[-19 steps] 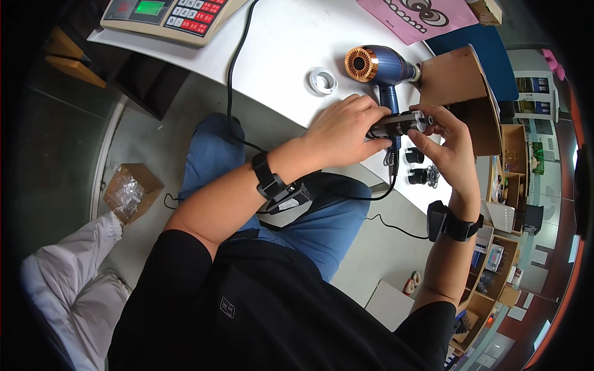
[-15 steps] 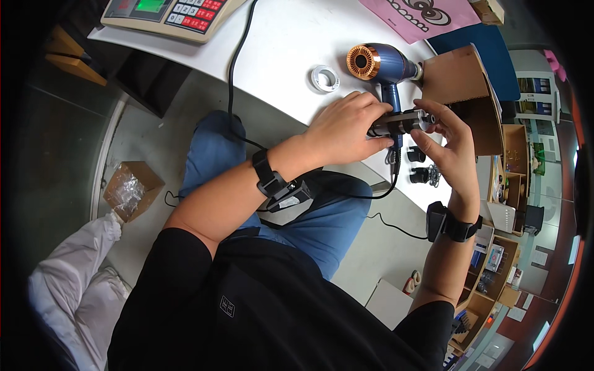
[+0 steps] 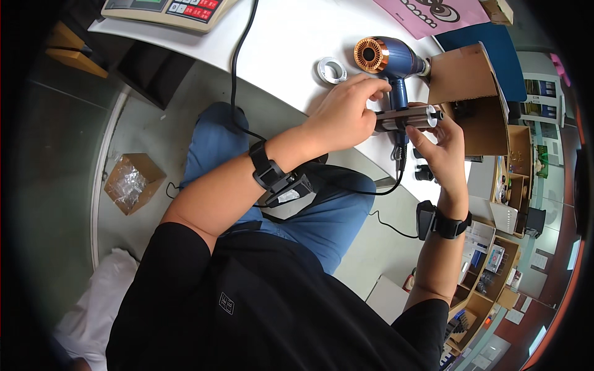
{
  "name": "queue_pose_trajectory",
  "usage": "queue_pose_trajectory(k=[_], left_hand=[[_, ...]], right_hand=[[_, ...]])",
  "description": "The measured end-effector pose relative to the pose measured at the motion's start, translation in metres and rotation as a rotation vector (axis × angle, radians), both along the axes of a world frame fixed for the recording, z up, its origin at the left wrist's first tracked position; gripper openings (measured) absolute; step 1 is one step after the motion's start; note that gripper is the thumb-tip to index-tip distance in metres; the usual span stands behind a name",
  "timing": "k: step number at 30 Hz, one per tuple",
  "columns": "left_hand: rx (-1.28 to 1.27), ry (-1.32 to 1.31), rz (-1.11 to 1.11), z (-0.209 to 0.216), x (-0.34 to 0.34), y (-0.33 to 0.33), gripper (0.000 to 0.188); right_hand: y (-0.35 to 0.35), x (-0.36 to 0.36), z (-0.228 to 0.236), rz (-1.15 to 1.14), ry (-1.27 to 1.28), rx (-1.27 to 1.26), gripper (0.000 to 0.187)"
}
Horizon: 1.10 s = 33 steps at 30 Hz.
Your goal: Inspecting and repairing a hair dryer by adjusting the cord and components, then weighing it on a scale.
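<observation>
A silver-and-dark cylindrical part [image 3: 402, 119] is held level across the handle of a blue hair dryer with a copper-coloured grille [image 3: 393, 57]. My right hand [image 3: 444, 145] closes round its right end, thumb on the near side, other fingers partly hidden behind. At its left end, my left hand [image 3: 343, 117] touches it near the thumb, with the index finger raised and apart from the thumb. The hair dryer lies on the white table [image 3: 284, 55], its black cord running down over the edge. A white ring-shaped roll [image 3: 331, 70] sits beside the dryer.
An open cardboard box [image 3: 461, 74] stands right of the dryer, by small black parts [image 3: 424, 172]. A scale [image 3: 179, 13] is at the far left, a pink printed sheet [image 3: 427, 15] at the back. On the floor is a box of clear plastic [image 3: 131, 185]; a white-clothed person [image 3: 99, 303] is lower left.
My left fingers have lifted off the top of the cylindrical part, which now shows more. My right hand has shifted its grip on the right end. The white sleeve has drawn away from the floor box.
</observation>
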<state>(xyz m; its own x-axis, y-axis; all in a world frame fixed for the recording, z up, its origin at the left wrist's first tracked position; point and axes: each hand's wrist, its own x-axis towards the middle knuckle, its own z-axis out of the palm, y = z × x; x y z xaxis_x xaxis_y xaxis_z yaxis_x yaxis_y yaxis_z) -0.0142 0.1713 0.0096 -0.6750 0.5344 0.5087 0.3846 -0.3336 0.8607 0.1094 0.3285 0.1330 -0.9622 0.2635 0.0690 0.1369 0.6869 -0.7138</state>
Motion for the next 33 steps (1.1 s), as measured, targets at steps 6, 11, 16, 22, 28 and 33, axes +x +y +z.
queue_pose_trajectory(k=[6,11,16,22,28,33], left_hand=[[0.023,-0.043,0.014,-0.002,0.0,0.003,0.045],[0.069,-0.066,0.039,0.001,0.001,0.004,0.036],[0.042,-0.074,0.045,0.001,0.0,0.003,0.036],[0.032,-0.011,0.059,-0.003,0.0,0.005,0.039],[0.004,0.014,0.059,-0.003,0.001,0.006,0.039],[0.026,0.022,0.069,-0.002,0.0,0.007,0.034]], right_hand=[[-0.002,0.001,-0.031,-0.056,-0.076,-0.04,0.04],[-0.005,0.004,-0.035,-0.096,-0.133,-0.036,0.042],[-0.001,0.009,-0.032,-0.076,-0.157,0.02,0.044],[-0.01,0.006,-0.038,-0.161,-0.189,0.152,0.04],[-0.014,0.005,-0.043,-0.237,-0.132,0.089,0.032],[-0.023,0.004,-0.05,-0.183,0.017,0.168,0.031]])
